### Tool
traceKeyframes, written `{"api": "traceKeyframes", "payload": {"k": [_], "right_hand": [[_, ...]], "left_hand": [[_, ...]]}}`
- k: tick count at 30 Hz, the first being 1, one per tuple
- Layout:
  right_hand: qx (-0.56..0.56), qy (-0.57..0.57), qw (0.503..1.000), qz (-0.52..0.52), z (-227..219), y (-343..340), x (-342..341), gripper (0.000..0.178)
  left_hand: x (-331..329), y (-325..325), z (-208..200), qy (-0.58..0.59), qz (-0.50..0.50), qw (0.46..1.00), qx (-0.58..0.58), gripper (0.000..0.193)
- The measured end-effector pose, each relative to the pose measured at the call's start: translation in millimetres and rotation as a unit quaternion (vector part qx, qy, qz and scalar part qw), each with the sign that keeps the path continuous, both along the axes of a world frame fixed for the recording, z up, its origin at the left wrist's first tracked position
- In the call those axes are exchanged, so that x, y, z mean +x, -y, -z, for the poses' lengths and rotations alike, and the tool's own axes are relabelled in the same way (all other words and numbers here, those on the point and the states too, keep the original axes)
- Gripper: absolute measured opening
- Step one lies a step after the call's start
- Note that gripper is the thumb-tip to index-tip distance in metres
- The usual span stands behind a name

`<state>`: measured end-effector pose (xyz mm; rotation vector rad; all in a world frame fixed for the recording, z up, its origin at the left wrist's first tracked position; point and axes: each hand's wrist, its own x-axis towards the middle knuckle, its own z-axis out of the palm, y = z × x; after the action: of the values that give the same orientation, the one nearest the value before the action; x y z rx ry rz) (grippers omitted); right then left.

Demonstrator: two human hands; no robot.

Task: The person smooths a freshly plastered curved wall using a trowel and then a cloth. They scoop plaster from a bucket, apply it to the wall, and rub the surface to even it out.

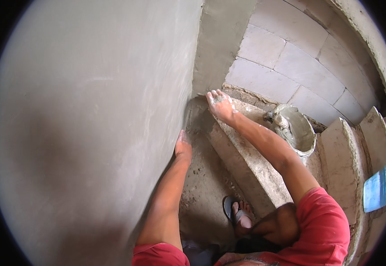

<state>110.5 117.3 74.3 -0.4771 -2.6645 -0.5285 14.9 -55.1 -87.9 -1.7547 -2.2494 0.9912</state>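
On the left stands a tall wall of smooth grey plaster (91,111). My left hand (183,145) is at this wall's lower edge, its whitened fingers pointing up and seemingly lying flat against the surface. Farther up and to the right, my right hand (221,105) is closed, with wet mortar on its fingers and knuckles. It is by the foot of a plastered strip (217,44) in the corner; whatever is inside the grip is hidden. A mortar-coated bucket (306,135) rests on a step to the right of my right forearm.
Rough concrete steps (250,166) run beside my legs and continue upward (341,164) on the right. Behind them is a wall of pale blocks (286,66). A translucent blue container (377,188) is at the far right. My sandalled foot (242,214) is on the floor below.
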Motion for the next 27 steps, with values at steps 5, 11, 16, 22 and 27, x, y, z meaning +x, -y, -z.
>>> {"api": "traceKeyframes", "payload": {"k": [5, 11, 16, 22, 27], "right_hand": [[0.003, -0.002, 0.999, 0.051, -77.0, -8.7, -3.5, 0.03], [0.057, -0.214, 0.975, -0.012, -173.5, -4.1, 2.9, 0.021], [-0.01, -0.23, 0.971, 0.062, -248.7, -7.1, 6.2, 0.029], [0.007, -0.225, 0.971, 0.08, -330.6, -13.8, 6.9, 0.04], [0.034, -0.271, 0.96, 0.058, -389.0, -24.5, 13.6, 0.045]], "left_hand": [[-1.3, -6.2, 1.8, 0.027, -0.006, 1.0, -0.012, 0.061], [-1.6, -8.0, 3.2, 0.039, -0.02, 0.999, -0.004, 0.06], [-5.0, -10.7, 14.2, 0.03, -0.009, 1.0, 0.003, 0.06], [-8.2, -18.3, 28.3, 0.01, -0.027, 1.0, 0.01, 0.064], [-7.4, -16.8, 25.4, 0.028, -0.021, 0.999, -0.008, 0.064]]}}
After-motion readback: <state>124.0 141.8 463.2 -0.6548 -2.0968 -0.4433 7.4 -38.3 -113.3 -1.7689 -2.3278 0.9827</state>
